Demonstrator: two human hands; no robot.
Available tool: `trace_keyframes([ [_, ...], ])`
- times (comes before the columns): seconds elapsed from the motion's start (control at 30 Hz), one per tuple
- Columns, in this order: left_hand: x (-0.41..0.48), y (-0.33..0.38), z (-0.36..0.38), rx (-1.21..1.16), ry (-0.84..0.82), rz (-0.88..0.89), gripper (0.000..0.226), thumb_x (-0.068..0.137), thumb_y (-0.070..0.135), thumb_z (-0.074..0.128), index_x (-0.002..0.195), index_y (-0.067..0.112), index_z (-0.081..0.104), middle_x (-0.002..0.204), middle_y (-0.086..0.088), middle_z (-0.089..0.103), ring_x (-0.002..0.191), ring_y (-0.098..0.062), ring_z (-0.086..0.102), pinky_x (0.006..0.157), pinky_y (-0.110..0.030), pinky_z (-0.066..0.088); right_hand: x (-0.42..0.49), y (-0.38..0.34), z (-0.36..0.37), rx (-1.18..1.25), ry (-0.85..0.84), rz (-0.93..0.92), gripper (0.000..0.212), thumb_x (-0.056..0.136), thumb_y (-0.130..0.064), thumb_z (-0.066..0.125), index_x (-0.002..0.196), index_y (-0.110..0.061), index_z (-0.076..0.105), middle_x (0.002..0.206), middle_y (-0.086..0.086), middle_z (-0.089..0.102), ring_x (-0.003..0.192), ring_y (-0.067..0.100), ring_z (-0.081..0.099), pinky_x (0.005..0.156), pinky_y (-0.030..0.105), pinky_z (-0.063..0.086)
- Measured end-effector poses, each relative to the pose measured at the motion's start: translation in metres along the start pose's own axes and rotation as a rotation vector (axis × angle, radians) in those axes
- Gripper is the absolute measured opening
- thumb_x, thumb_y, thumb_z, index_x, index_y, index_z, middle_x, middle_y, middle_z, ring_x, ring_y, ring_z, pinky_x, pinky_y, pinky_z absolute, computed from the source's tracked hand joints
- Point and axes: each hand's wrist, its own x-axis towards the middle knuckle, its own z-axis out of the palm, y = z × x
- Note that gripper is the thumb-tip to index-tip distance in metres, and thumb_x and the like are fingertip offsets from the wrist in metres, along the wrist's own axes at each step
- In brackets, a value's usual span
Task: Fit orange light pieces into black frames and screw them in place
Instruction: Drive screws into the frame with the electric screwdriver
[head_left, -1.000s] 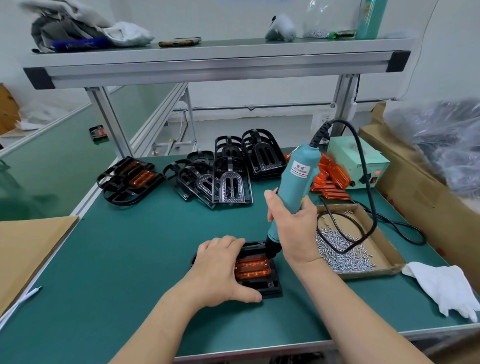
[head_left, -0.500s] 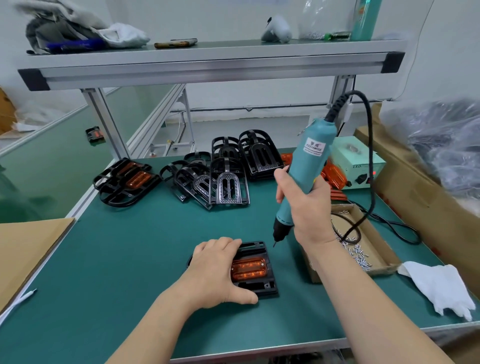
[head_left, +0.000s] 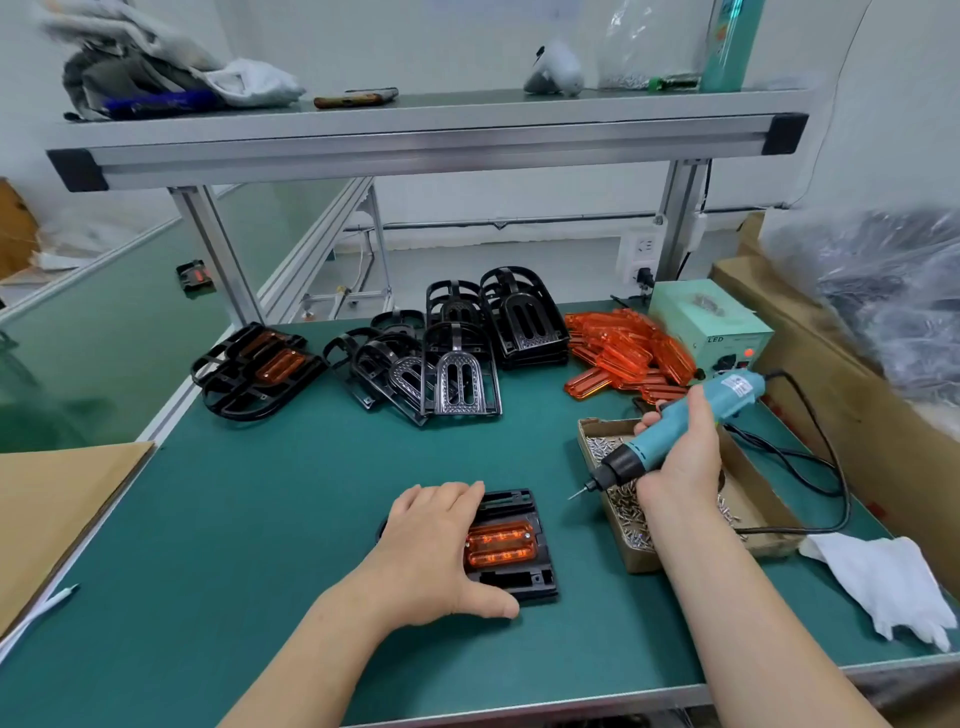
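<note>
A black frame (head_left: 524, 577) lies flat on the green table near the front, with an orange light piece (head_left: 500, 544) seated in it. My left hand (head_left: 441, 545) rests on the frame's left part, fingers over its far edge and thumb along its near edge. My right hand (head_left: 680, 457) grips a teal electric screwdriver (head_left: 691, 426), tilted with its bit pointing down-left above the left wall of the cardboard screw box (head_left: 636, 551). The bit is clear of the frame.
Empty black frames (head_left: 457, 358) are piled at the back centre, frames with orange pieces (head_left: 254, 369) at back left, loose orange pieces (head_left: 623, 353) at back right. A green power unit (head_left: 711, 322), a white cloth (head_left: 878, 582), cardboard (head_left: 57, 514) on the left and an overhead shelf (head_left: 426, 140) surround the work area.
My right hand lifted the screwdriver off the frame and swung it right, tilting it low over the screw box. My left hand stayed on the frame.
</note>
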Motion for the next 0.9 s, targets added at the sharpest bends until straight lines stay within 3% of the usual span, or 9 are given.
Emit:
trace_keyframes([
  [0.2, -0.005, -0.004, -0.006, 0.026, -0.112, -0.007, 0.149, 0.044, 0.094, 0.055, 0.157, 0.021, -0.011, 0.164, 0.008, -0.001, 0.151, -0.011, -0.010, 0.122, -0.046, -0.012, 0.004, 0.001, -0.006, -0.001, 0.033, 0.068, 0.013, 0.100, -0.024, 0.063, 0.105, -0.016, 0.055, 0.085, 0.005, 0.058, 0.067, 0.014, 0.063, 0.065, 0.030, 0.058],
  [0.4, -0.008, -0.016, -0.018, 0.033, -0.093, -0.025, 0.134, 0.055, 0.077, 0.063, 0.158, 0.022, -0.004, 0.155, 0.008, 0.022, 0.145, -0.013, 0.013, 0.123, -0.042, -0.003, 0.009, 0.003, -0.006, -0.004, 0.063, 0.099, 0.010, 0.100, -0.018, 0.062, 0.100, -0.016, 0.052, 0.093, 0.007, 0.059, 0.080, 0.016, 0.067, 0.065, 0.031, 0.058],
  [0.63, -0.007, -0.037, -0.032, 0.040, 0.080, -0.032, 0.125, 0.057, 0.078, 0.061, 0.157, 0.019, 0.015, 0.154, 0.006, 0.028, 0.142, -0.015, 0.021, 0.121, -0.034, 0.003, 0.011, 0.006, -0.004, -0.073, 0.088, 0.096, 0.014, 0.100, -0.018, 0.065, 0.099, -0.014, 0.051, 0.102, 0.007, 0.063, 0.084, 0.016, 0.072, 0.069, 0.034, 0.060],
  [0.77, -0.005, -0.056, -0.046, 0.034, 0.201, -0.059, 0.129, 0.049, 0.085, 0.052, 0.155, 0.017, 0.024, 0.149, 0.005, 0.035, 0.137, -0.015, 0.029, 0.119, -0.033, 0.013, 0.011, 0.008, -0.002, -0.123, 0.049, 0.084, 0.027, 0.101, -0.020, 0.064, 0.121, -0.010, 0.048, 0.103, 0.005, 0.063, 0.086, 0.015, 0.070, 0.068, 0.032, 0.057],
  [0.9, 0.002, -0.081, -0.064, 0.071, 0.353, -0.136, 0.128, 0.046, 0.085, 0.053, 0.149, 0.010, 0.038, 0.141, -0.003, 0.050, 0.128, -0.022, 0.045, 0.108, -0.034, 0.030, 0.010, 0.011, -0.001, -0.166, 0.033, 0.067, 0.032, 0.100, -0.020, 0.065, 0.123, -0.008, 0.046, 0.104, 0.007, 0.065, 0.087, 0.013, 0.070, 0.071, 0.029, 0.056],
])
